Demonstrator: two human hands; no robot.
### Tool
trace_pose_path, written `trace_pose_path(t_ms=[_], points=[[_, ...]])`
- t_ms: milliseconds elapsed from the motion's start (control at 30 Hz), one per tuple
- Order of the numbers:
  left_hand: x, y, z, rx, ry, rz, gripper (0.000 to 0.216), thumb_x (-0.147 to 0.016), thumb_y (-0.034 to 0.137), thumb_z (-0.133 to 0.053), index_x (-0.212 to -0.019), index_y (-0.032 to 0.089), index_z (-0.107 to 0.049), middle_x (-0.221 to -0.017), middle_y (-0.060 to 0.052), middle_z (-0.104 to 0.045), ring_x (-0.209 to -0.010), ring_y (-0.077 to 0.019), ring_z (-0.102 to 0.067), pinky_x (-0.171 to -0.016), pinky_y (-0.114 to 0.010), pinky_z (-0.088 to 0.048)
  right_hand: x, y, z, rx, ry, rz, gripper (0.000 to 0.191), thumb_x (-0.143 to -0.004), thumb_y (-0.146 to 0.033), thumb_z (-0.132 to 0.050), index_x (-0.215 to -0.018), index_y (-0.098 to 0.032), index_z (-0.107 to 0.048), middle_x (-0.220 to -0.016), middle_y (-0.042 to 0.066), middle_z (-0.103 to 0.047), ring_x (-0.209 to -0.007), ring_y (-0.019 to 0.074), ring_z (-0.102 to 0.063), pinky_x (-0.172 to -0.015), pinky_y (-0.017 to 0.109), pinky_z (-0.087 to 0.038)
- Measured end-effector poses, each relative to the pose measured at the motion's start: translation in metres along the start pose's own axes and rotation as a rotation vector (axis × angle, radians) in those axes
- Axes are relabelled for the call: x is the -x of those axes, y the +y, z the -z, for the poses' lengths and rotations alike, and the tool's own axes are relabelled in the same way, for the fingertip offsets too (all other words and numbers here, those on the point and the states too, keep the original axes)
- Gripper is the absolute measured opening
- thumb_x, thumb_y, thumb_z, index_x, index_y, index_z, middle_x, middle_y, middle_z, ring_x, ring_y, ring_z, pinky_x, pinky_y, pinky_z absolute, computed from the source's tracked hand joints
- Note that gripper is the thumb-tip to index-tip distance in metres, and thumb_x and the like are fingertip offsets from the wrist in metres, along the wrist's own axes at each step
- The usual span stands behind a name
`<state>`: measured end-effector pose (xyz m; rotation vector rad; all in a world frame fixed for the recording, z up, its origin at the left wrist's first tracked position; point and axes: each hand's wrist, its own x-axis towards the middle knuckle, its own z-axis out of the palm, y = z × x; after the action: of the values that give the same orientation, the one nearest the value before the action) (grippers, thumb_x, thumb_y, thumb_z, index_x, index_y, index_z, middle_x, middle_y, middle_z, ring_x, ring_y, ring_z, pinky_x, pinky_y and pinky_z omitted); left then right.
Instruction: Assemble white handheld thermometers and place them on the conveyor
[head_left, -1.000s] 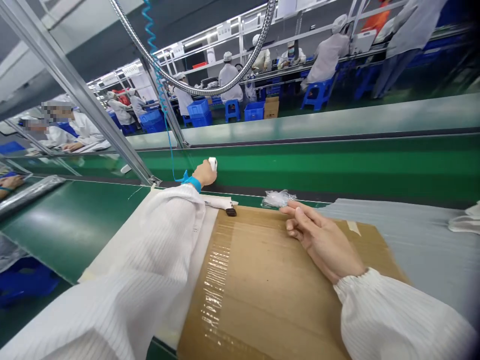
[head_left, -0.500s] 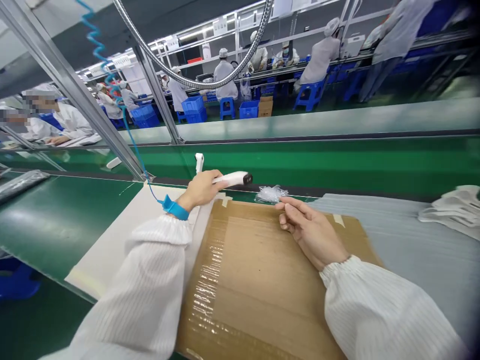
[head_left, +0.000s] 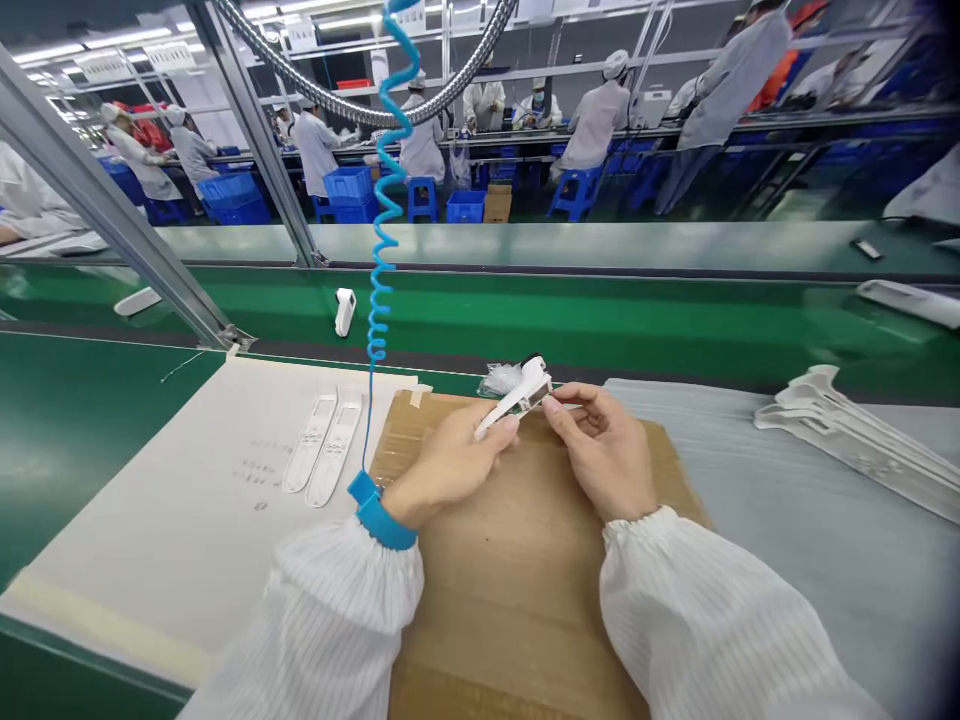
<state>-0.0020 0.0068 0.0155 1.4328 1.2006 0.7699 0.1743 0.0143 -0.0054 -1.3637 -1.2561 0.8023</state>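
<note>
My left hand (head_left: pixel 457 455) is closed around the handle of a white handheld device (head_left: pixel 519 393) with a black tip and a dark window in its side. It is tilted above the cardboard sheet (head_left: pixel 517 590). My right hand (head_left: pixel 606 445) is at the device's right side, thumb and forefinger pinched close to the window. Whatever those fingertips hold, if anything, is too small to make out. Just behind the device lies a small heap of clear plastic pieces (head_left: pixel 498 379). A blue wrist strap (head_left: pixel 381 512) circles my left wrist.
Two white elongated shell parts (head_left: pixel 335 453) lie on the white sheet (head_left: pixel 187 530) at left. Long white parts (head_left: pixel 847 430) are stacked at right on grey foam sheeting (head_left: pixel 787 540). Another white device (head_left: pixel 345 312) rests on the green conveyor (head_left: pixel 600 318). A coiled blue cord (head_left: pixel 384 230) hangs ahead.
My left hand has brought the white device from the conveyor side back over the cardboard and turned it. My right hand has come close beside it. The view has shifted, uncovering the shell parts.
</note>
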Motion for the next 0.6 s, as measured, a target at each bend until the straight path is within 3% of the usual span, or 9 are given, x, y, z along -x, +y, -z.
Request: trace_pose_path(t_ms=[67, 167, 233, 300, 433, 533, 600], points=[[-0.001, 0.0, 0.003, -0.032, 0.007, -0.009, 0.029, -0.094, 0.044, -0.052, -0.082, 0.02, -0.063, -0.065, -0.001, -0.056, -0.059, -0.0148, -0.05, -0.058, -0.027, -0.036, -0.001, -0.003, 0.003, 0.15, 0.045, 0.115, 0.021, -0.088, -0.046, -0.068, -0.093, -0.026, -0.067, -0.082, 0.002, -0.067, -0.066, 0.018, -0.053, -0.066, 0.034, -0.044], [0.002, 0.005, 0.004, -0.063, -0.011, -0.043, 0.026, -0.092, 0.039, -0.055, -0.078, 0.02, -0.065, -0.068, -0.002, -0.06, -0.059, -0.0147, -0.049, -0.057, -0.027, -0.034, -0.005, -0.002, 0.009, 0.399, 0.056, 0.444, 0.01, -0.093, -0.035, -0.062, -0.094, -0.026, -0.067, -0.096, 0.004, -0.07, -0.077, 0.0207, -0.057, -0.076, 0.037, -0.043], [0.003, 0.006, 0.004, -0.071, -0.037, -0.063, 0.027, -0.091, 0.04, -0.058, -0.075, 0.02, -0.066, -0.07, -0.002, -0.061, -0.059, -0.0141, -0.047, -0.056, -0.027, -0.032, -0.007, 0.001, 0.012, 0.589, 0.064, 0.612, 0.011, -0.095, -0.03, -0.059, -0.089, -0.026, -0.067, -0.098, 0.005, -0.07, -0.085, 0.0231, -0.058, -0.078, 0.039, -0.039], [0.002, 0.005, 0.004, -0.019, -0.021, -0.036, 0.03, -0.091, 0.042, -0.058, -0.073, 0.019, -0.065, -0.07, -0.002, -0.06, -0.058, -0.0128, -0.044, -0.055, -0.026, -0.03, -0.005, 0.003, 0.012, 0.735, 0.074, 0.686, 0.018, -0.096, -0.029, -0.057, -0.081, -0.026, -0.066, -0.094, 0.005, -0.07, -0.085, 0.0241, -0.057, -0.078, 0.04, -0.035], [-0.007, 0.0, 0.01, 0.136, 0.211, 0.122, 0.037, -0.095, 0.045, -0.051, -0.072, 0.018, -0.061, -0.056, 0.001, -0.048, -0.049, -0.0108, -0.038, -0.05, -0.025, -0.028, 0.004, -0.002, 0.006, 0.666, 0.011, 0.642, 0.022, -0.099, -0.029, -0.05, -0.081, -0.025, -0.061, -0.096, 0.005, -0.07, -0.092, 0.0248, -0.058, -0.085, 0.042, -0.034], [-0.009, 0.003, 0.016, 0.179, 0.307, 0.124, 0.037, -0.096, 0.044, -0.051, -0.072, 0.017, -0.06, -0.054, 0.002, -0.046, -0.049, -0.0105, -0.04, -0.05, -0.024, -0.029, -0.008, -0.004, -0.002, 0.461, 0.014, 0.449, 0.015, -0.097, -0.034, -0.051, -0.086, -0.025, -0.056, -0.093, 0.005, -0.069, -0.088, 0.024, -0.059, -0.082, 0.04, -0.038], [-0.007, 0.007, 0.018, 0.211, 0.315, 0.103, 0.037, -0.097, 0.043, -0.051, -0.075, 0.016, -0.062, -0.055, 0.001, -0.048, -0.049, -0.0103, -0.04, -0.051, -0.024, -0.031, -0.027, 0.001, -0.007, 0.488, 0.032, 0.319, 0.012, -0.094, -0.033, -0.052, -0.087, -0.025, -0.056, -0.09, 0.005, -0.068, -0.086, 0.0247, -0.058, -0.08, 0.04, -0.039]])
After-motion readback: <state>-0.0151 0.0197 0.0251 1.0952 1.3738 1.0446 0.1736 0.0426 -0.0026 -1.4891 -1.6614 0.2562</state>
